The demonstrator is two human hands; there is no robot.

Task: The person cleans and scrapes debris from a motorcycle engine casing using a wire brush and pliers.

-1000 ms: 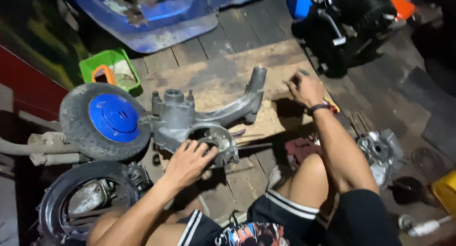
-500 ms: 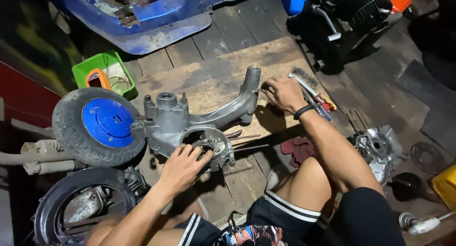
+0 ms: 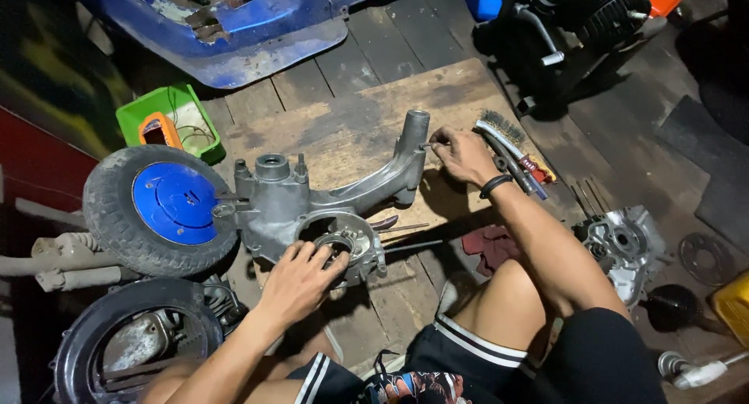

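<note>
Bracing the grey engine casing (image 3: 312, 205) on the wooden board (image 3: 343, 131), I have my left hand (image 3: 300, 275) lying spread over its round opening, fingertips curled at the rim. My right hand (image 3: 460, 154) is pressed together in a pinch on a thin tool whose tip meets the upright tube at the casing's far end; what tool it is, I cannot tell. I judge the step to be cleaning or picking at that tube, and the next move needs steady pressure from the left. Just beyond the right hand lies one wire brush (image 3: 503, 139). I count two wheels (image 3: 156, 209) beside the left hand, one green tray (image 3: 172, 119), and one second casing (image 3: 624, 248).
</note>
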